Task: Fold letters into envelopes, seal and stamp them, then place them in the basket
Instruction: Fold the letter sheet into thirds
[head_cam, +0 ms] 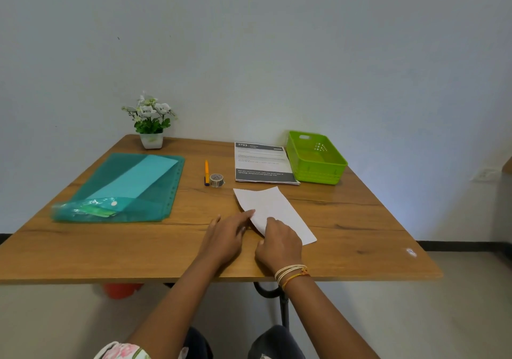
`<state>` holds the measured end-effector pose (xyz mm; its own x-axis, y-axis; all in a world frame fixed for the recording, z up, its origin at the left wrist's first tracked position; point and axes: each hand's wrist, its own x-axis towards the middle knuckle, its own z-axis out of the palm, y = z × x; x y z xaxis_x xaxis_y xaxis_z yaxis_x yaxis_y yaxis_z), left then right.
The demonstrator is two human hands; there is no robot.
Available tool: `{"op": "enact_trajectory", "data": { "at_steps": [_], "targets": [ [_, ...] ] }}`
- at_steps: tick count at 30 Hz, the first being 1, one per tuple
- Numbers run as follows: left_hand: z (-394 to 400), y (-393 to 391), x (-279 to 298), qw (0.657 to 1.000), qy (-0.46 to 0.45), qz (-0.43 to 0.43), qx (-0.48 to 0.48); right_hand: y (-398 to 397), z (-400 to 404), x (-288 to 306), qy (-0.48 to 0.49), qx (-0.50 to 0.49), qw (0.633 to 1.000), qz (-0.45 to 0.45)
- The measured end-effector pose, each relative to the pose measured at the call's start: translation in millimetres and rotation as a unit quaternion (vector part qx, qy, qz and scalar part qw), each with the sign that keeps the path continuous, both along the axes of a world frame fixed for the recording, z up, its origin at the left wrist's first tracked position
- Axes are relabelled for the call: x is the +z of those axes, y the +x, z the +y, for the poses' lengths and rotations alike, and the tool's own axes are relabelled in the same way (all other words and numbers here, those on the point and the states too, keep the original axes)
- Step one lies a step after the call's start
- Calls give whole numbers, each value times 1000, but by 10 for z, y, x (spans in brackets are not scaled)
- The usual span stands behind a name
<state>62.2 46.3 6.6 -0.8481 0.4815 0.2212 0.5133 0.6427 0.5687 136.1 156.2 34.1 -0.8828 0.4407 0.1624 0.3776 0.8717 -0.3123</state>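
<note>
view: we have a single head-worn camera, so no second view shares the scene.
position: we look from above the near edge of the wooden table (360, 247), with both forearms reaching in from the bottom of the frame.
direction: we face forward and down, toward the far wall (277, 39) behind the table.
nearness: the left hand (221, 239) and right hand (279, 245) sit close, low in the centre; the green basket (317, 168) and potted plant (151, 123) lie well beyond them at the far edge.
lens: wide angle, bending the table edges and taking in the floor (443, 317) and our knees.
</note>
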Motion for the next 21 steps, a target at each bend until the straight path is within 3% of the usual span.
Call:
{"op": "enact_trajectory", "data": {
  "at_steps": [10, 15, 21],
  "targets": [
    [-17, -15, -10, 998, 55, 2, -8, 18, -42, -12, -17, -3, 997, 73],
    [-29, -4, 21, 998, 56, 25, -25, -29, 23, 65, -165, -30, 974, 150],
    [-1, 48, 69, 1000, -21, 13, -13, -85, 281, 85, -228, -63, 970, 61]
  ]
}}
